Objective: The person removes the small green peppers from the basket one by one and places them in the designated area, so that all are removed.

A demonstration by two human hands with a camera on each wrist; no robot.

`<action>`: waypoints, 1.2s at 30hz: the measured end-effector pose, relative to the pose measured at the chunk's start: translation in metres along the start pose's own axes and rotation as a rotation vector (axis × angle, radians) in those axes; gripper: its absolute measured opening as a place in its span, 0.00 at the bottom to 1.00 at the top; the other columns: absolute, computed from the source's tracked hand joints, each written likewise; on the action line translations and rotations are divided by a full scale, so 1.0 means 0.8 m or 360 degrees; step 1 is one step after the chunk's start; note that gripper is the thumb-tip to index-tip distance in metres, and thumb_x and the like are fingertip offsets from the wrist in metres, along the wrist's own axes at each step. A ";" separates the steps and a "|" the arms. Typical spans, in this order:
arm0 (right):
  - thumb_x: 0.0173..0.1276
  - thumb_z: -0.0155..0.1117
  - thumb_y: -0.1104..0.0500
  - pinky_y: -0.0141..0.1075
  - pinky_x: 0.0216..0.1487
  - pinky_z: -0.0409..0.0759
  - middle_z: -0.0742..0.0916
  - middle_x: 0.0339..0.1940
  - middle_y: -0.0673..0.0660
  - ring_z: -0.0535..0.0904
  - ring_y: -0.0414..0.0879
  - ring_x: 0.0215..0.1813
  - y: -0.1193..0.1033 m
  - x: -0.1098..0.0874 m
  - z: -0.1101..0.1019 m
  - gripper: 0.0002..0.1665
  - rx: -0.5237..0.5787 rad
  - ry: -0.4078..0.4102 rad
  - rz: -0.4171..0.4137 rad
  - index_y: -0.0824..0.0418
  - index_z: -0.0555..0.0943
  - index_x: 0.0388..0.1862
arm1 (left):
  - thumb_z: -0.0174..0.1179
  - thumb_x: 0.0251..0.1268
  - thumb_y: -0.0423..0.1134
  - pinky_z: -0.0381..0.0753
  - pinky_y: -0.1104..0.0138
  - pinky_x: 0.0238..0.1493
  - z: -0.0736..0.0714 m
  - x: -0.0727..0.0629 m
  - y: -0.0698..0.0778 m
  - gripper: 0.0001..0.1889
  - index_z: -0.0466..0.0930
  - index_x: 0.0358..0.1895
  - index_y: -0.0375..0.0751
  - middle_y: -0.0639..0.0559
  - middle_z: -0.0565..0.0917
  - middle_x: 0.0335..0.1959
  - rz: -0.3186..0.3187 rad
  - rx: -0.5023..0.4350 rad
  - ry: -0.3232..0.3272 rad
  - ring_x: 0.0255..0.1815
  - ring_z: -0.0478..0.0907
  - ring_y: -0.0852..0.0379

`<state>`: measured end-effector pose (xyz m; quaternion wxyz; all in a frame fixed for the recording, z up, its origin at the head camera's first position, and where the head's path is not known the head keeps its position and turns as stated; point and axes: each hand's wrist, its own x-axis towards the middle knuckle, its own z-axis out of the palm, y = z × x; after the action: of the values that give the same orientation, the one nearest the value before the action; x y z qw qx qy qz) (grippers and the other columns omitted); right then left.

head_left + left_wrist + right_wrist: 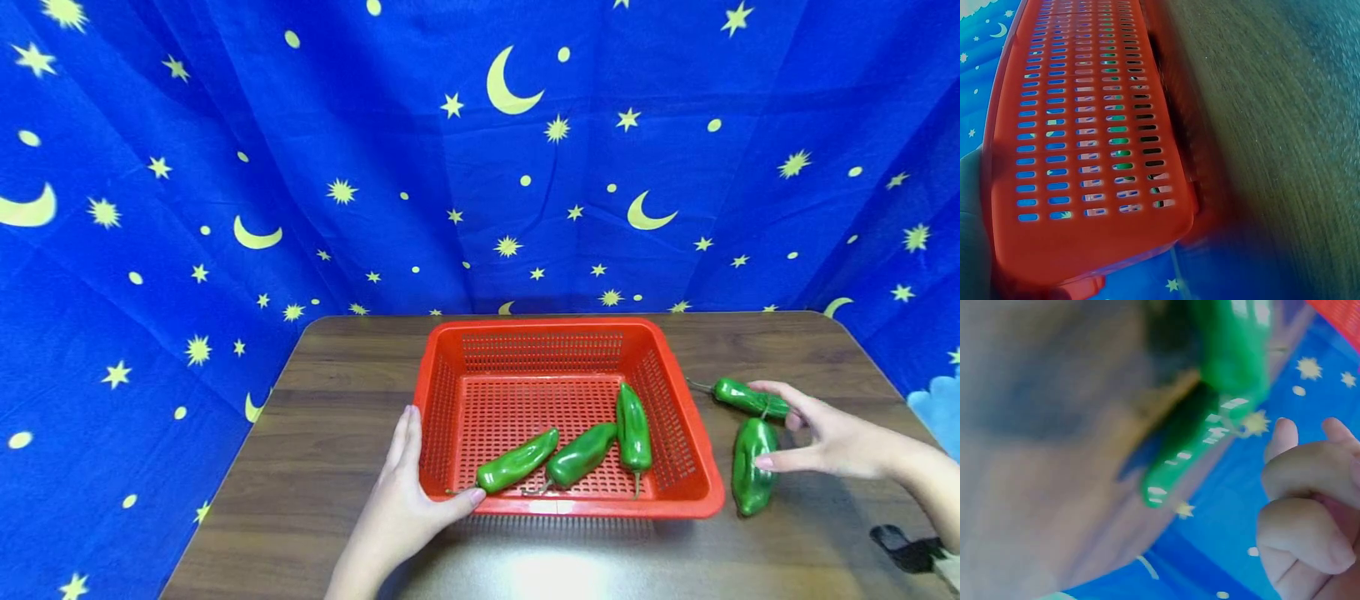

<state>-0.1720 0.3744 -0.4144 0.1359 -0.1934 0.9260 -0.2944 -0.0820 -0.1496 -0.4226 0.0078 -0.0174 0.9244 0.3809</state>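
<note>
A starry blue curtain (487,200) backs the table (337,417). In the head view, the left hand (408,492) rests straight-fingered on the basket (555,507), which holds three peppers (581,456). The right hand (832,437), thumb and fingers apart, is over two loose peppers (748,483) right of it; a hasty grasp might roll the far one. The left wrist view shows green through the basket's slots. In the right wrist view, curled fingers (1310,469) appear clear of both loose peppers; contact cannot be told.
</note>
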 end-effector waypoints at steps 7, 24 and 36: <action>0.52 0.80 0.54 0.31 0.34 0.74 0.78 0.54 0.69 0.69 0.26 0.45 -0.053 0.034 -0.035 0.55 -0.0143 0.0203 -0.0114 0.62 0.59 0.73 | 0.73 0.40 0.71 0.59 0.44 0.75 0.000 0.000 -0.001 0.70 0.36 0.81 0.51 0.51 0.38 0.83 -0.0002 0.0002 0.0003 0.81 0.47 0.43; 0.51 0.81 0.45 0.51 0.61 0.78 0.78 0.65 0.58 0.77 0.55 0.63 -0.184 0.131 -0.011 0.53 0.0048 0.0034 -0.0420 0.57 0.65 0.72 | 0.73 0.40 0.70 0.59 0.44 0.75 0.001 0.000 -0.001 0.70 0.35 0.81 0.53 0.53 0.38 0.83 0.0016 -0.0009 0.0018 0.81 0.48 0.43; 0.48 0.78 0.35 0.52 0.71 0.71 0.75 0.73 0.51 0.73 0.50 0.71 -0.240 0.168 0.028 0.59 -0.0152 -0.0134 -0.0626 0.51 0.65 0.76 | 0.72 0.39 0.72 0.56 0.43 0.75 0.001 0.001 0.000 0.71 0.35 0.81 0.51 0.51 0.37 0.83 0.0009 0.0001 0.0006 0.81 0.46 0.42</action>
<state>-0.2299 0.1599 -0.3360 0.1051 -0.3888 0.8768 -0.2625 -0.0825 -0.1488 -0.4231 0.0050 -0.0154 0.9246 0.3807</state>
